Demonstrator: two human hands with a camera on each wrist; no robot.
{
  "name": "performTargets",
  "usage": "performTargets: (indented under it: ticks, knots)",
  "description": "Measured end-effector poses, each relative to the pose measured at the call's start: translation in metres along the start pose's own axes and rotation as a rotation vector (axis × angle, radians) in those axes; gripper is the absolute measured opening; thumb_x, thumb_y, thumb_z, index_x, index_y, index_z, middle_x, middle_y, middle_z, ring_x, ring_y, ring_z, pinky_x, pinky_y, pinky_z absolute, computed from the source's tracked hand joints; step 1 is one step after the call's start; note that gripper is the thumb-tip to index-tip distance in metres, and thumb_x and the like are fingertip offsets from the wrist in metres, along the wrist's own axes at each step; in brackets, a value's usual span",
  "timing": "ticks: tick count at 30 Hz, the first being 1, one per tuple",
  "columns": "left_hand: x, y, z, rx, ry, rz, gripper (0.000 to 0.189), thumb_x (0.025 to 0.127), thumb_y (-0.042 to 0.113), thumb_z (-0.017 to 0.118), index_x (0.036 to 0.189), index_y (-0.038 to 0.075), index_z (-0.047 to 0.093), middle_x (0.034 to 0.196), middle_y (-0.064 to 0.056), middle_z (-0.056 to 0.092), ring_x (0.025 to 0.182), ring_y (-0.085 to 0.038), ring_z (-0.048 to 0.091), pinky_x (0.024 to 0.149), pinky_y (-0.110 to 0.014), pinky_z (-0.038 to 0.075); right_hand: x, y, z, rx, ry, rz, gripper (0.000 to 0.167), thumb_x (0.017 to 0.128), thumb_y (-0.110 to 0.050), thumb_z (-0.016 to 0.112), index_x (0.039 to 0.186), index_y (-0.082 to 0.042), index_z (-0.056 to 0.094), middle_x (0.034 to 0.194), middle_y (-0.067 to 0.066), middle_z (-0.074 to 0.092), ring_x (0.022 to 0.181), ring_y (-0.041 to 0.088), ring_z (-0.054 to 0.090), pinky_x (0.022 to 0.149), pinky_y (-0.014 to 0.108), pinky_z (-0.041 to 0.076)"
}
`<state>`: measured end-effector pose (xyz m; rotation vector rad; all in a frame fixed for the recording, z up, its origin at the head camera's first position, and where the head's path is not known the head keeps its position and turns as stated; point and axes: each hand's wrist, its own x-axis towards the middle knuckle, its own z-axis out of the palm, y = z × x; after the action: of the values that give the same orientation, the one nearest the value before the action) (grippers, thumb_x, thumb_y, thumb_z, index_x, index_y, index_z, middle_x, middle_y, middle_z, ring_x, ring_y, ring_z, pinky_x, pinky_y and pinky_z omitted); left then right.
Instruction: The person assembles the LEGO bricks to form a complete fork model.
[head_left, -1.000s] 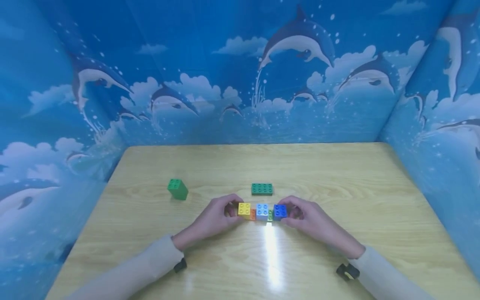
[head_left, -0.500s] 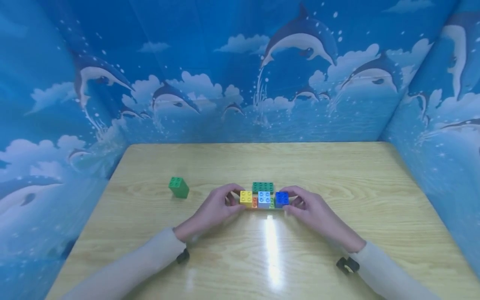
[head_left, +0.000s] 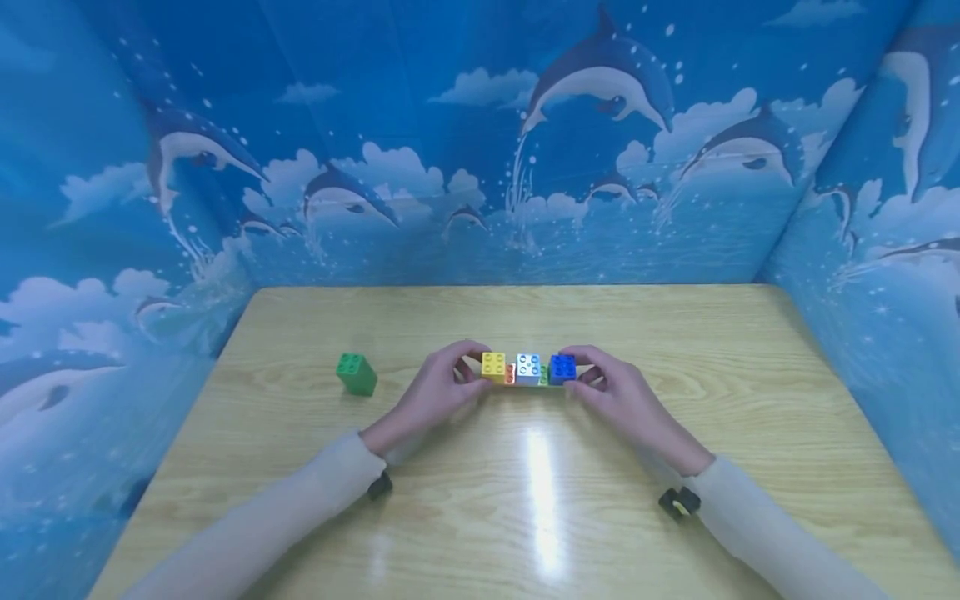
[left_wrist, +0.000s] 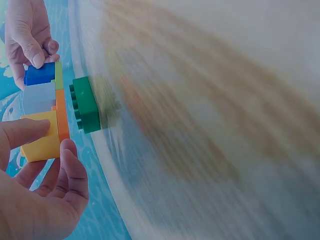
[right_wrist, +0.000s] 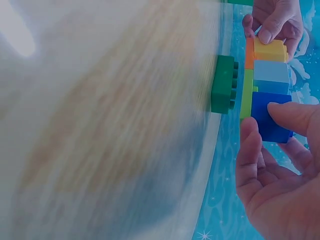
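Note:
Both hands hold one joined row of toy building bricks between them. At its left end, my left hand grips the yellow brick between thumb and fingers. My right hand pinches the dark blue brick at the other end. A light blue brick stands in the middle. Underneath run an orange piece and a lime green piece. In both wrist views a dark green brick sits on the table just below the row, studs up, a narrow gap between them. The row hides it in the head view.
A tall green brick block stands to the left on the wooden table. Blue dolphin-print cloth walls the table at the back and sides. A bright light reflection lies on the tabletop in front of the hands.
Both hands have carried the brick row away from me, toward the back of the table. It now covers the dark green brick in the head view. The tall green block stays put.

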<state>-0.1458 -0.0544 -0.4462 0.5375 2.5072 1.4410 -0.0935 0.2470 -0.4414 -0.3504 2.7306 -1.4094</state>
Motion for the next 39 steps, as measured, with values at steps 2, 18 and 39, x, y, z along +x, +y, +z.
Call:
performTargets:
  ticks: [2, 18, 39]
  knots:
    - [0.003, 0.000, -0.001, -0.002, 0.007, -0.006, 0.045, 0.092, 0.002, 0.086, 0.134, 0.011, 0.071, 0.126, -0.005, 0.070, 0.093, -0.016, 0.068, 0.079, -0.034, 0.061, 0.004, 0.001, 0.000, 0.002, -0.003, -0.001, 0.048, 0.103, -0.005, 0.075, 0.149, -0.011, 0.063, 0.138, 0.019, 0.069, 0.103, 0.026, 0.074, 0.086, 0.042, 0.063]
    - [0.016, -0.009, 0.000, 0.027, -0.019, -0.008, 0.048, 0.095, 0.004, 0.085, 0.139, 0.007, 0.068, 0.127, -0.010, 0.071, 0.092, -0.017, 0.068, 0.080, -0.034, 0.061, 0.014, 0.003, -0.002, 0.000, -0.033, 0.056, 0.050, 0.105, -0.009, 0.073, 0.153, -0.009, 0.059, 0.136, 0.019, 0.069, 0.108, 0.030, 0.072, 0.089, 0.046, 0.063]
    - [0.027, -0.003, 0.007, 0.063, -0.063, 0.122, 0.051, 0.098, 0.021, 0.085, 0.143, 0.005, 0.067, 0.140, -0.008, 0.068, 0.128, -0.026, 0.062, 0.104, -0.046, 0.055, 0.031, -0.008, 0.005, 0.005, -0.041, -0.020, 0.054, 0.105, -0.035, 0.077, 0.150, -0.009, 0.063, 0.148, 0.006, 0.065, 0.138, 0.030, 0.058, 0.113, 0.057, 0.048]
